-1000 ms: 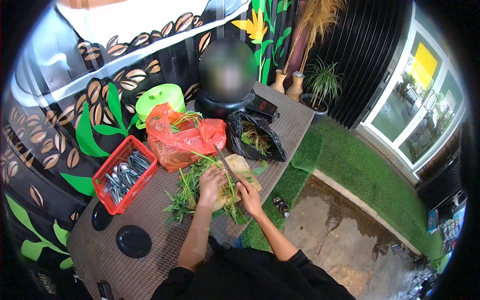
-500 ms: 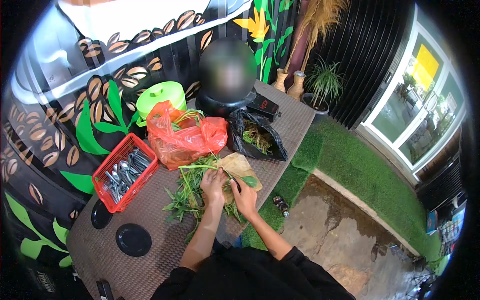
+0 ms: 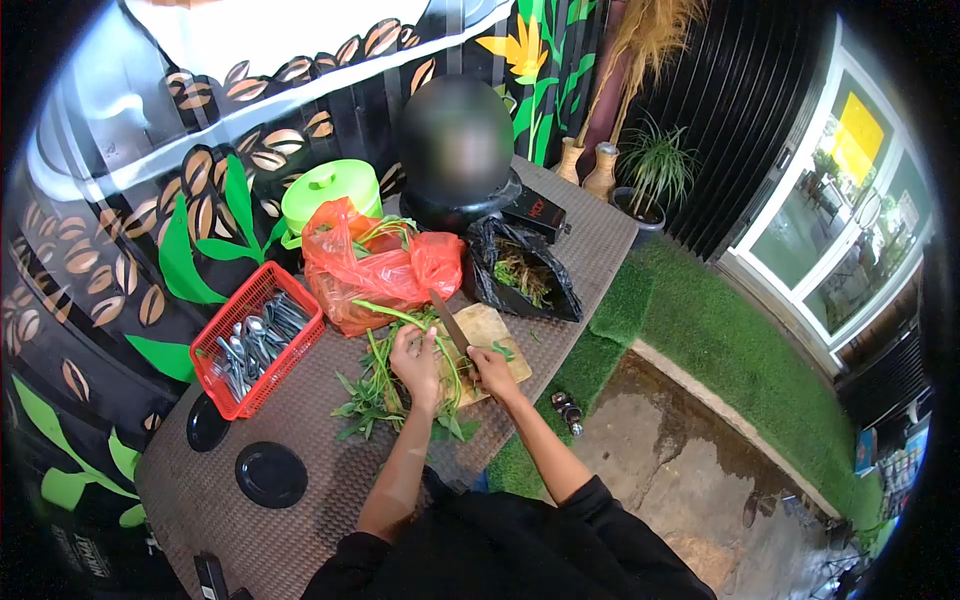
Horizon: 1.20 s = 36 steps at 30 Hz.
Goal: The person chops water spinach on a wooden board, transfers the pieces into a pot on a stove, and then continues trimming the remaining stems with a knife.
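Observation:
My right hand (image 3: 492, 371) is wrapped round the handle of a knife (image 3: 452, 325), whose blade points up and left over a wooden cutting board (image 3: 488, 322). My left hand (image 3: 415, 362) is closed on leafy green stems (image 3: 372, 306) at the left edge of the board. One long stem sticks out past its fingers toward the red plastic bag (image 3: 370, 280). More loose greens (image 3: 368, 408) lie on the table below and left of this hand. Small bits of leaf rest on the board near my right hand.
A red basket of cutlery (image 3: 232, 398) stands left, with black plates (image 3: 271, 475) nearby. Behind are a lime-green lidded pot (image 3: 332, 192), a black bag holding plant scraps (image 3: 520, 272) and a black box (image 3: 537, 212). The woven-top table (image 3: 330, 400) ends at the right beside artificial grass.
The knife has swung up into view, its blade now raised across the board. The leaf beside my right hand is no longer there. My hands have moved slightly apart.

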{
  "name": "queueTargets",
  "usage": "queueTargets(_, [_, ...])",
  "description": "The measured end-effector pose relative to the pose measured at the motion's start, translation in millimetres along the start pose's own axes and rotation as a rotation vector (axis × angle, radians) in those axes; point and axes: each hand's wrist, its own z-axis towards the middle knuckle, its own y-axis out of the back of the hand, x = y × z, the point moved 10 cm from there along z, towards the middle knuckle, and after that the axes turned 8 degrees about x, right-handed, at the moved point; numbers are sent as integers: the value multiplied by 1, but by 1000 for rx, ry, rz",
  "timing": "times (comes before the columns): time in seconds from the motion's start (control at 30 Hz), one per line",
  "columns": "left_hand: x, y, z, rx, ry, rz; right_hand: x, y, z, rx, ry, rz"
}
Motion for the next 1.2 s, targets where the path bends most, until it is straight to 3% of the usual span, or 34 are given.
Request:
queueTargets(0.03, [7,-2,4,45,20,13,12,3,-7,0,-2,-3])
queueTargets(0.1, [8,-6,8,81,19,-30,9,-7,-21,156,-233,76])
queueTargets(0.23, [2,-16,13,147,-14,78,27,10,-32,93,-169,105])
queueTargets(0.3, [-4,-20,14,165,-73,189,43,7,-38,148,-15,164])
queueTargets(0.5, [-4,-30,11,211,-74,296,32,-21,-57,166,-73,354])
queueTargets(0.57, [10,-26,13,196,14,129,30,-21,-56,154,-48,346])
queueTargets(0.7, [36,-19,12,231,214,90,26,-20,-58,148,-59,424])
queueTargets(0.77, [56,-36,2,442,374,-192,21,-18,-57,137,-76,482])
queueTargets(0.8, [56,-42,-2,570,375,-160,19,-17,-57,124,-94,540])
queueTargets(1.2, [67,-36,-2,438,422,-185,29,-11,-62,169,28,388])
